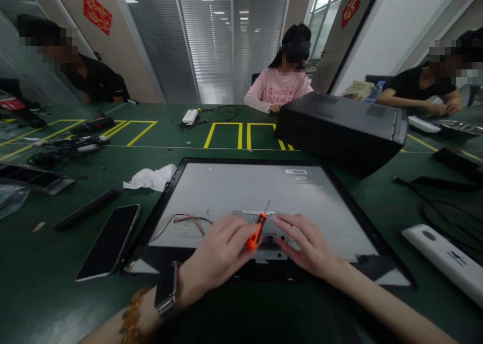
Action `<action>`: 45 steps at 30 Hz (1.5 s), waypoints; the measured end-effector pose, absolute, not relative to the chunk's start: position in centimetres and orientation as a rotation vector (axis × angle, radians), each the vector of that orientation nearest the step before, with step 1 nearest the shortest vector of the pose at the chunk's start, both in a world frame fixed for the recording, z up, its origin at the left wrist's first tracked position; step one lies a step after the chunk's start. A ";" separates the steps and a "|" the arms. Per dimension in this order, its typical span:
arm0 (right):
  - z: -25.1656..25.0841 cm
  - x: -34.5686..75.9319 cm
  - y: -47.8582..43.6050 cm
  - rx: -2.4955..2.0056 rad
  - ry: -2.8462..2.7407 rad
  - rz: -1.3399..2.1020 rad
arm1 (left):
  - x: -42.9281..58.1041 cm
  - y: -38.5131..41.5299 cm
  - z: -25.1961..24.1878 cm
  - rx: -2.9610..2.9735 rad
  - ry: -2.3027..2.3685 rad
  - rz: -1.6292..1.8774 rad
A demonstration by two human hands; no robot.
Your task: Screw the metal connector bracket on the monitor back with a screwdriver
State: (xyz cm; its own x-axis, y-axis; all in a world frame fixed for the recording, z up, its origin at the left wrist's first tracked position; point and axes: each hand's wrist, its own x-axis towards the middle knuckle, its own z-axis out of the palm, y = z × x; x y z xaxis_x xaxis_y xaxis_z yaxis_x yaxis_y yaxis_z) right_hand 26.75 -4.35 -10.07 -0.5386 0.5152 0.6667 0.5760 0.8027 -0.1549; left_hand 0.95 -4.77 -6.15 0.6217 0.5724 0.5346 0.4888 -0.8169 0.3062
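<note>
A flat display panel (249, 183) with a black frame lies back side up in front of me. My left hand (222, 251) is closed on an orange and black screwdriver (255, 237), its thin shaft tilted up and away from me. Just right of it, my right hand (307, 241) rests with fingers stretched out at a small metal bracket (273, 255) with connector ports, near the panel's close edge. Thin coloured wires (188, 217) run over the panel left of my left hand. What the fingertips of my right hand touch is partly hidden.
Left of the panel lie a smartphone (109, 241), a black bar (87, 209) and a crumpled white tissue (151, 178). A large black casing (339, 127) stands behind right; a white device (445, 256) and cables lie right. Across the table sits a person in pink (283, 85), with others either side.
</note>
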 end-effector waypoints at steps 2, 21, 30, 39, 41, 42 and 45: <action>-9.6 26.5 -5.2 -0.715 -2.321 -0.161 | 1.7 -6.0 -5.9 2.688 0.720 0.932; -11.8 27.7 -0.4 -1.011 -1.098 0.880 | 0.0 -2.3 -7.0 2.734 0.733 0.365; -11.8 27.6 -0.2 -0.981 -0.879 1.123 | 0.0 -2.2 -7.1 2.796 0.713 0.420; -11.8 27.6 -0.2 -0.973 -0.845 1.157 | -0.4 -1.9 -6.9 2.750 0.693 0.461; -11.8 27.6 -0.2 -0.980 -0.848 1.162 | -0.5 -1.8 -6.9 2.735 0.687 0.456; -11.8 27.6 -0.2 -0.981 -0.850 1.163 | -0.5 -1.8 -7.0 2.729 0.682 0.456; -11.7 27.6 -0.2 -0.981 -0.860 1.169 | -0.5 -1.8 -7.2 2.716 0.674 0.462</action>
